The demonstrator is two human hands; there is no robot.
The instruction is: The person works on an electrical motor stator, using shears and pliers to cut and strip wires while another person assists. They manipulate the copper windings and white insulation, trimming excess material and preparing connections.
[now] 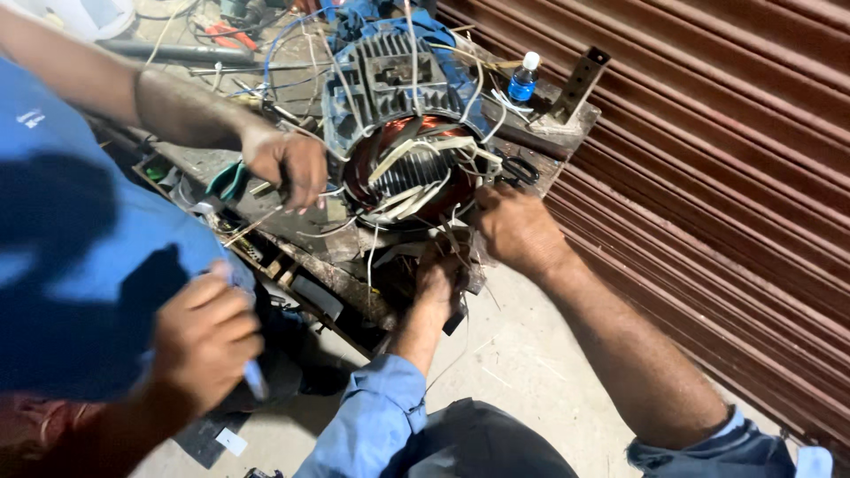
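Motor stator (403, 164) on table (341, 274): right hand (513, 228) at 4 o'clock, fingers closed on winding wires (460, 217); left hand (438, 281) at 6 o'clock, finger state indiscernible.

A repair workshop — stripped motor (403, 133), cluttered workbench (319, 257), roller shutter (708, 177).

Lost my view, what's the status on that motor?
Left hand below stator, right hand on its windings. Loose wires all round. Co-worker's hand close beside.

Dim, warm light from above; soft shadows under the arms; near blue sleeve blurred.
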